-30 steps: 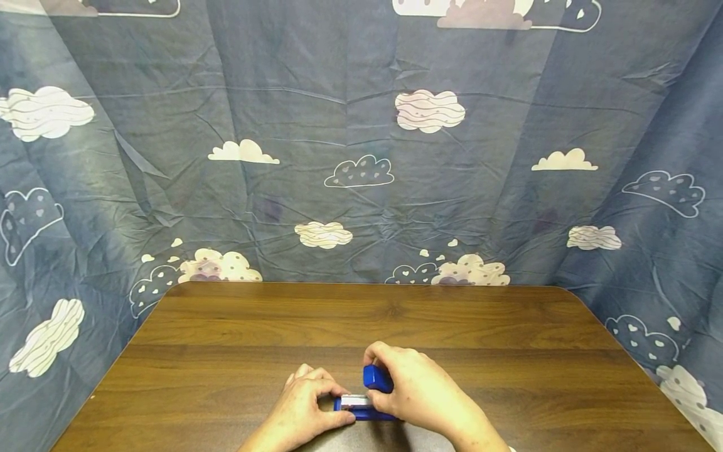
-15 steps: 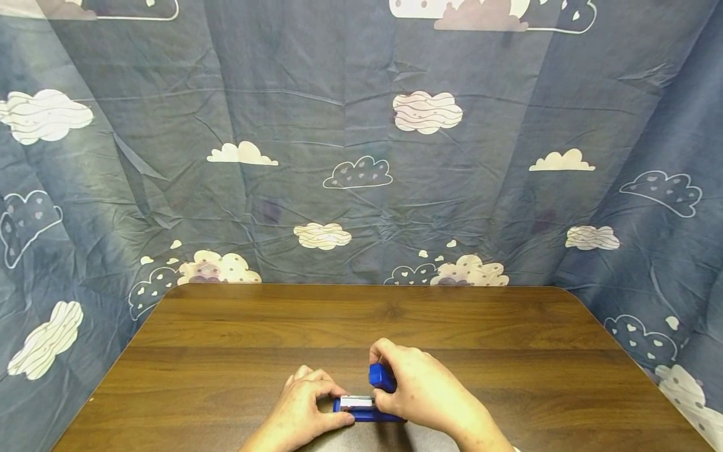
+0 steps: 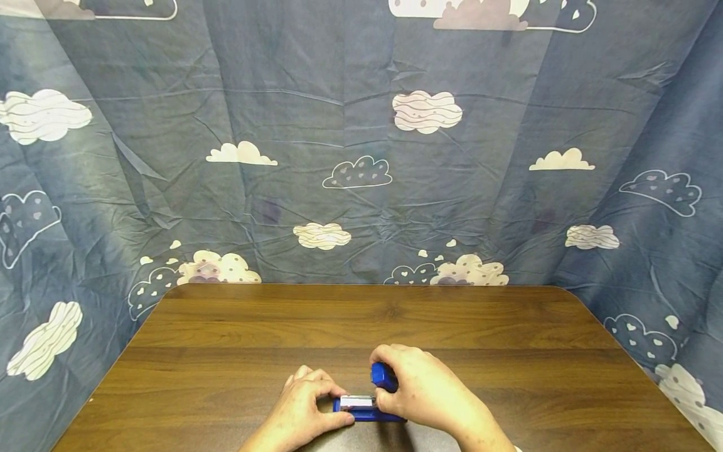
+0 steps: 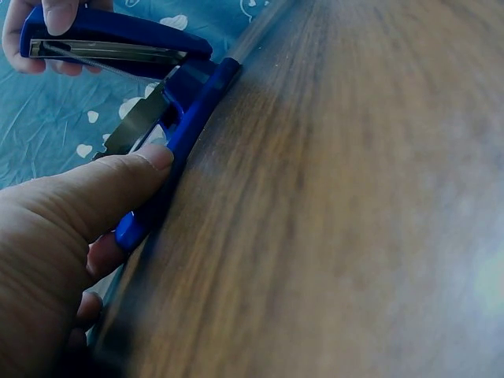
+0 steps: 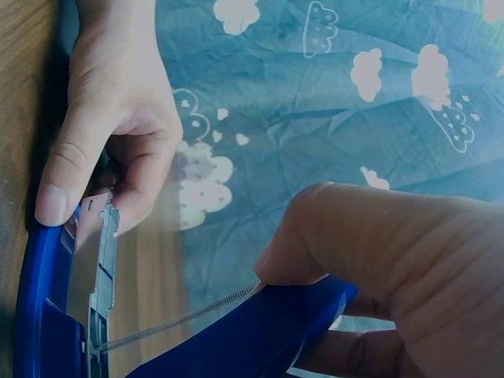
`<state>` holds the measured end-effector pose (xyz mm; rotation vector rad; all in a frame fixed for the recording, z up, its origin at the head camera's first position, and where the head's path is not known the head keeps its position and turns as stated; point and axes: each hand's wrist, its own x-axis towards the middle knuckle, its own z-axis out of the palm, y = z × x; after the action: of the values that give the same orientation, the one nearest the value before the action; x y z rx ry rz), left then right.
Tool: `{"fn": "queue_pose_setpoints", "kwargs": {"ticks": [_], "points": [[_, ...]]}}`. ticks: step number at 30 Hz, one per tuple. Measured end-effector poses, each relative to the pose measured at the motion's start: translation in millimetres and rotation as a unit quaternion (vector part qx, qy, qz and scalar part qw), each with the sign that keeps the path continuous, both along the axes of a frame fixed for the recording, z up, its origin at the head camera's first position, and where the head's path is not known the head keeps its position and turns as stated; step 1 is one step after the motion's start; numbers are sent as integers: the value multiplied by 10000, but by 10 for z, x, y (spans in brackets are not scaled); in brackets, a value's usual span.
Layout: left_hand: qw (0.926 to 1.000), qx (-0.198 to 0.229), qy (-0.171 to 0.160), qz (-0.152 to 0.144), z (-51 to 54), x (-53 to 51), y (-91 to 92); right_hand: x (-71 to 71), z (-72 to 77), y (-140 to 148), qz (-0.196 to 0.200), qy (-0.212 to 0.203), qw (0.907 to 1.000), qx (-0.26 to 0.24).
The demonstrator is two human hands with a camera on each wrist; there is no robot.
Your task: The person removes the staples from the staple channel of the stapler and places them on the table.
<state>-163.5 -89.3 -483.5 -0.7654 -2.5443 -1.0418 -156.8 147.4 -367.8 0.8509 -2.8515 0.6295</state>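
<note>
A blue stapler (image 3: 364, 415) lies on the table near its front edge, its cover (image 4: 118, 35) swung up from the base. My left hand (image 3: 307, 405) grips the base's left end, thumb on the near side and fingers across. With my right hand (image 3: 423, 389) I hold the raised cover between thumb and fingers. Between cover and base sits the metal staple channel (image 5: 102, 276), which looks open along its top. A thin spring (image 5: 185, 317) stretches from the channel up to the cover. Whether staples lie in the channel I cannot tell.
The brown wooden table (image 3: 361, 320) reaches back to a dark blue curtain (image 3: 316, 125) printed with clouds. That curtain also hangs along both sides of the table.
My right hand has shifted slightly to the right with the cover, tipping it further back and exposing more of the channel. The left hand has kept its place on the base.
</note>
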Motion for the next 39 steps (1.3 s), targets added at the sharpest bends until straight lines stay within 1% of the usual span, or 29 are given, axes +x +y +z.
{"fn": "queue_pose_setpoints", "kwargs": {"ticks": [9, 15, 24, 30, 39], "points": [[9999, -33, 115, 12, 7, 1, -6, 9, 41, 36, -104, -112, 9998, -82], [10000, -12, 83, 17, 8, 9, -4, 11, 51, 53, -114, -223, 9996, -109], [10000, -14, 74, 5, 3, 8, -4, 6, 48, 73, -28, -235, 9996, -150], [10000, -24, 1, 6, 14, 13, -4, -3, 59, 85, 32, -230, 9995, -199], [10000, -18, 32, -34, 13, 7, -9, -6, 61, 106, -8, -414, 9990, -180]]}}
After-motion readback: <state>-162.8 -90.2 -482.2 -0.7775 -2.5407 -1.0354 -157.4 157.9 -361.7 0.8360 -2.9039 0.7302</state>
